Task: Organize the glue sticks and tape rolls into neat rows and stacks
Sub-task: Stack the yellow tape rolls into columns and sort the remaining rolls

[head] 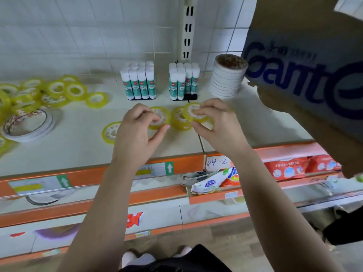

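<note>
At centre frame, the right hand [218, 124] is pinching a tilted yellow tape roll [189, 110]. The left hand [135, 134] is curling its fingers round a second roll [163, 114], apparently gripping.

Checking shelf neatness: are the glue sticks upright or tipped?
Upright. Both groups of glue sticks stand on end, white caps on top.

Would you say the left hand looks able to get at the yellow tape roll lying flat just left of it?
Probably yes: the flat yellow tape roll lies right beside the left hand with nothing between, though its grip is on another yellow tape roll.
</note>
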Demonstrator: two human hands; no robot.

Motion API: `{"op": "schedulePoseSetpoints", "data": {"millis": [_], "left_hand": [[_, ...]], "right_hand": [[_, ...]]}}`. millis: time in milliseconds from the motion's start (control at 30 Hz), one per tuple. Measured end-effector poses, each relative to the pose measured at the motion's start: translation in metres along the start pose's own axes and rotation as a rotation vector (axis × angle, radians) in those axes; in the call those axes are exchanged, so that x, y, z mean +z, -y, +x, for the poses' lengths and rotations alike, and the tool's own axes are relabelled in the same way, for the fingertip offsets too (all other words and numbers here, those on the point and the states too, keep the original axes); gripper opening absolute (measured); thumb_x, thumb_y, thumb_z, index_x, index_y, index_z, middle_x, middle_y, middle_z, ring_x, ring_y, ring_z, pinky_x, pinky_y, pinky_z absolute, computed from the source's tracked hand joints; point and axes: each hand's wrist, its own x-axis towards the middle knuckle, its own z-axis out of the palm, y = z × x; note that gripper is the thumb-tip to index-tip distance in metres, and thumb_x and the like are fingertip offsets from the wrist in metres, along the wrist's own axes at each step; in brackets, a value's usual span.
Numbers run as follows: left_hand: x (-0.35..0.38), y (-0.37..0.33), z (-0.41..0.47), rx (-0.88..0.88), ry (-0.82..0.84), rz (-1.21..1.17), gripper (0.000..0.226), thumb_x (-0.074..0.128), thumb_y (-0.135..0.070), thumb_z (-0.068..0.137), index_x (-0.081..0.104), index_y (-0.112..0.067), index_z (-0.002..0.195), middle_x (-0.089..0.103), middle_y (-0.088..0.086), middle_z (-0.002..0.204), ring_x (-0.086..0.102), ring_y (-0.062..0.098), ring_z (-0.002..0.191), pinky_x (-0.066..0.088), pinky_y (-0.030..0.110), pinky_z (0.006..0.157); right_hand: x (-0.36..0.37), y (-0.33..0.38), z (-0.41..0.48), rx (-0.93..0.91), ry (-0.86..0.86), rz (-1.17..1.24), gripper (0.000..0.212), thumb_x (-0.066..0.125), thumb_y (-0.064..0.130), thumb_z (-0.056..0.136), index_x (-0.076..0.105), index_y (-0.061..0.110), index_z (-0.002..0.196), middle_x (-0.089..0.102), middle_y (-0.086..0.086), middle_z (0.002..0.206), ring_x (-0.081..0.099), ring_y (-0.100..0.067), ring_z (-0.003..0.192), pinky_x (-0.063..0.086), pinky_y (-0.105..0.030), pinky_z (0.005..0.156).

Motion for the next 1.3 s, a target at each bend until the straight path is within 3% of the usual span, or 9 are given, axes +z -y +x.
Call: {"op": "schedulePoseSetpoints", "data": {"millis": [200,333,567,767,1300], "left_hand": [[-0.003,0.005,0.004,-0.017,-0.004,0.070,0.025,0.074,-0.026,0.085,0.070,-0.003,0.093,0.059,0.008,0.096,0.060,0.025,0.086,0.050,0.033,0.077],[-0.004,0.009,0.005,-0.026,-0.016,0.085,0.031,0.067,-0.035,0.086,0.070,-0.004,0.092,0.059,0.008,0.096,0.061,0.025,0.086,0.048,0.030,0.076],[-0.004,0.014,0.002,-0.036,-0.025,0.078,0.039,0.061,-0.041,0.087,0.071,-0.004,0.093,0.059,0.009,0.097,0.061,0.026,0.087,0.051,0.035,0.076],[-0.005,0.016,0.002,-0.041,-0.024,0.085,0.038,0.062,-0.040,0.087,0.070,-0.004,0.093,0.059,0.008,0.097,0.061,0.026,0.088,0.052,0.037,0.076],[-0.002,0.019,0.002,-0.058,-0.027,0.070,0.040,0.061,-0.043,0.086,0.071,-0.005,0.093,0.059,0.007,0.097,0.061,0.025,0.088,0.052,0.038,0.075]], "right_hand": [[0.010,-0.001,0.013,-0.050,0.011,0.023,0.025,0.072,0.024,0.080,0.074,0.005,0.098,0.061,-0.008,0.102,0.062,-0.022,0.092,0.051,-0.032,0.082],[0.018,-0.001,0.017,-0.061,0.062,0.024,0.026,0.070,0.025,0.080,0.075,0.007,0.097,0.062,-0.007,0.102,0.062,-0.020,0.094,0.049,-0.030,0.083],[0.024,-0.007,0.016,-0.043,0.117,0.040,0.028,0.071,0.027,0.081,0.074,0.006,0.100,0.059,-0.006,0.109,0.061,-0.017,0.096,0.047,-0.027,0.085],[0.025,-0.008,0.017,-0.027,0.115,0.062,0.030,0.071,0.029,0.080,0.074,0.008,0.100,0.058,-0.004,0.110,0.062,-0.015,0.094,0.051,-0.035,0.084],[0.030,-0.012,0.017,-0.025,0.102,0.148,0.026,0.074,0.023,0.079,0.074,0.005,0.097,0.055,-0.007,0.103,0.057,-0.012,0.094,0.046,-0.018,0.085]]}}
